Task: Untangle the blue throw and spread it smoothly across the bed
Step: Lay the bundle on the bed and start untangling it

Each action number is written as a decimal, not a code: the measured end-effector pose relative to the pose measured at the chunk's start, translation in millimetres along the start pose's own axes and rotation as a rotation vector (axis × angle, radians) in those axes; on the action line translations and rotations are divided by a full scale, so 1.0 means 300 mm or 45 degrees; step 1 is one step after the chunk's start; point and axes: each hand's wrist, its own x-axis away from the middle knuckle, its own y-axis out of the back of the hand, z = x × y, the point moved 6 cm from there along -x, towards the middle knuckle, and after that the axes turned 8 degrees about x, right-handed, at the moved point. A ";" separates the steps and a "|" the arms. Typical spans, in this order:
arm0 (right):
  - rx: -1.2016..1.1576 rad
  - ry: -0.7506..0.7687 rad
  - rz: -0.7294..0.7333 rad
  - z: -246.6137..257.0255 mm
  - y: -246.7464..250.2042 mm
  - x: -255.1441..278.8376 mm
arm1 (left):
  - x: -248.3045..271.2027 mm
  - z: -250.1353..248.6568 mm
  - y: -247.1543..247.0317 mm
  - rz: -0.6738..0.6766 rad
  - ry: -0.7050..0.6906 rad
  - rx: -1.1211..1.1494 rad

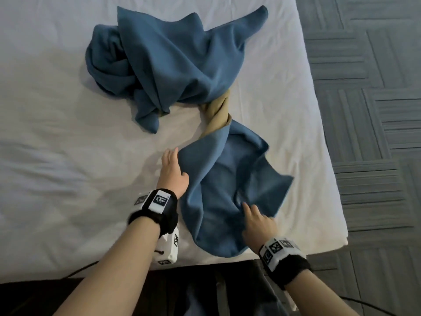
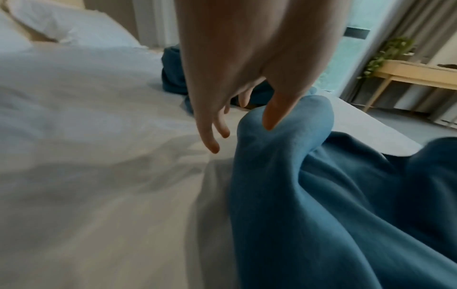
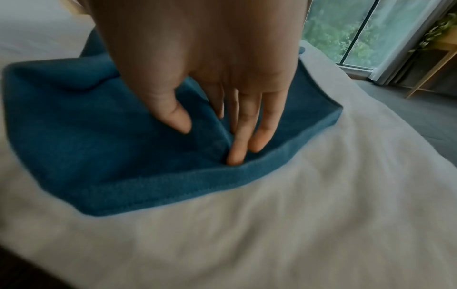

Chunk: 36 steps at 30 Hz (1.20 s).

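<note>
Across the white bed (image 1: 57,179) the blue throw (image 1: 173,65) lies in two masses joined by a tan twisted stretch (image 1: 218,112), which may be the throw's own reverse side, though the head view does not settle that. The far mass is bunched and folded near the middle of the mattress, with one pointed corner reaching toward the right edge. The near mass spreads as a rumpled flap close to the near right corner of the bed, its hemmed border curling up along the right side and its lowest fold almost at the near edge.

On the left border of that near flap sits the left hand (image 1: 172,172), fingers straight and loose over the sheet, the thumb (image 2: 277,115) touching the raised fold of blue cloth; it grips nothing. The right hand (image 1: 257,222) lies flat on the flap just inside its stitched hem, fingers (image 3: 237,148) extended and pressing down into the cloth, thumb spread apart from them, nothing pinched.

Left of the throw a wide stretch of bare sheet runs to the frame's edge, creased but uncovered. On the right only a narrow strip of sheet separates the flap from the mattress edge, beyond which lies grey patterned carpet (image 1: 369,110). A pillow (image 2: 61,27) rests at the far end, and a wooden table (image 2: 415,76) stands near the window.
</note>
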 end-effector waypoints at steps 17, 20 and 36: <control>-0.795 -0.482 -0.008 -0.258 0.072 -0.115 | 0.055 0.061 -0.105 0.486 -0.424 -0.969; -0.685 -0.407 -0.013 -0.175 0.011 -0.075 | 0.067 0.090 -0.085 0.415 -0.480 -1.143; -0.662 -0.462 -0.213 -0.382 -0.174 0.192 | 0.441 0.490 0.122 -0.048 0.266 -0.639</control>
